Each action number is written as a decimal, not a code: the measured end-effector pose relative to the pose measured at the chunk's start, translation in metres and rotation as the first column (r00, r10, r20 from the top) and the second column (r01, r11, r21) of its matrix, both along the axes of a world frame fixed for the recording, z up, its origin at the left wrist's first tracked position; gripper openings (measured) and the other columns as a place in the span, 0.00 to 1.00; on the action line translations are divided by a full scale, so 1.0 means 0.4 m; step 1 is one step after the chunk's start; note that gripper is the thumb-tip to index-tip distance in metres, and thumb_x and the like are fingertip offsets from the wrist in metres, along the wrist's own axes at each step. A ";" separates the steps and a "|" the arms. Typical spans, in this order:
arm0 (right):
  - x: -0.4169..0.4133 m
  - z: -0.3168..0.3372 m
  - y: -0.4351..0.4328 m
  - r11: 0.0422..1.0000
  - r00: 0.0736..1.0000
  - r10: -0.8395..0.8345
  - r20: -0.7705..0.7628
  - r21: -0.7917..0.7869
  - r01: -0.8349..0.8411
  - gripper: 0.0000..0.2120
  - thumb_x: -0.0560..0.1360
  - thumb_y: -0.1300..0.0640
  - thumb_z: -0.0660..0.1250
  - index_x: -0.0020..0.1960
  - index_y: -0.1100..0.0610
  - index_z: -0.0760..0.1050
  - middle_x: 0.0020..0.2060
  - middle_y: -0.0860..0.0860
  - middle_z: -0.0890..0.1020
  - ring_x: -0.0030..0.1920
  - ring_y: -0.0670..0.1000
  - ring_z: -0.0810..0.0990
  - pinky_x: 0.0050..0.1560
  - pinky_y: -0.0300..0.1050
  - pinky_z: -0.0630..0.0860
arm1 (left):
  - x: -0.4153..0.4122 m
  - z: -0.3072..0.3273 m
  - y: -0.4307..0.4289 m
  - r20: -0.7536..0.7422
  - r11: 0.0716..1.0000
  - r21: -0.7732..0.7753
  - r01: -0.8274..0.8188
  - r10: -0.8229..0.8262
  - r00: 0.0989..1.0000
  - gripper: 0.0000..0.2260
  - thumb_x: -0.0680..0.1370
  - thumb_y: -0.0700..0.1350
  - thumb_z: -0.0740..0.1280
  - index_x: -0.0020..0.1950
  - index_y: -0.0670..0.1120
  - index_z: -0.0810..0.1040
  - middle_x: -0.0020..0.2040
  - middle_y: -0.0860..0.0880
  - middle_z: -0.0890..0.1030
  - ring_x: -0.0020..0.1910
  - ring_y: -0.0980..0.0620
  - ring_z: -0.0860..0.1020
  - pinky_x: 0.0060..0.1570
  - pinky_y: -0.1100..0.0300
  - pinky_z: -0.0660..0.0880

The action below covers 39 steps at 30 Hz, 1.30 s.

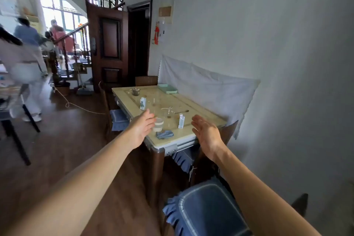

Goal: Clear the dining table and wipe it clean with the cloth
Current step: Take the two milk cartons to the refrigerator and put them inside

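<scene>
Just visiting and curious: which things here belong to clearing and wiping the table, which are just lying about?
Job: table, cloth, cup, near carton, far carton, spoon, lidded pot, green tray.
Lying about: chair cushion, wall sheet, floor cable, door.

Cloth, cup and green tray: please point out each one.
cloth (165, 134), head view, middle of the crumpled fabric.
cup (159, 125), head view, its side wall.
green tray (167, 88), head view, its bare inside.

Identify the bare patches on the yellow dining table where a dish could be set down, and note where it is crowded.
Bare: the far middle, between the green rectangular tray, small metal pot and white spoon; also the near right corner past the nearer white carton. Crowded: the near left, around the pale cup and blue-grey cloth.
</scene>
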State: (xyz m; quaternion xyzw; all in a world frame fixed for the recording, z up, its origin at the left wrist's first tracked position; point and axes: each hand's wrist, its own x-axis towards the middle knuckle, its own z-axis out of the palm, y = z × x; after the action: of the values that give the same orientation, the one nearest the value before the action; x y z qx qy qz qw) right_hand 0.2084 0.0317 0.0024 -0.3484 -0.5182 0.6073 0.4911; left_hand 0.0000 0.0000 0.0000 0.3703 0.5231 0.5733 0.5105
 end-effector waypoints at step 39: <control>-0.598 -0.288 0.885 0.908 0.958 -0.227 0.176 -0.317 0.274 0.08 0.77 0.60 0.58 0.49 0.56 0.76 0.63 0.59 0.74 0.64 0.55 0.72 0.70 0.53 0.64 | -0.610 -0.282 0.942 0.061 0.946 -0.259 0.197 -0.188 0.980 0.25 0.82 0.54 0.51 0.75 0.40 0.60 0.74 0.43 0.65 0.73 0.46 0.63 0.74 0.51 0.57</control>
State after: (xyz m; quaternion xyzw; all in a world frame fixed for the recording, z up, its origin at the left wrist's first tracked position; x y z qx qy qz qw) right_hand -0.0306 0.3859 -0.1127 -0.5317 -0.3891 0.5939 0.4617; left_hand -0.2442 0.3770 -0.1126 0.3381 0.5471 0.4524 0.6178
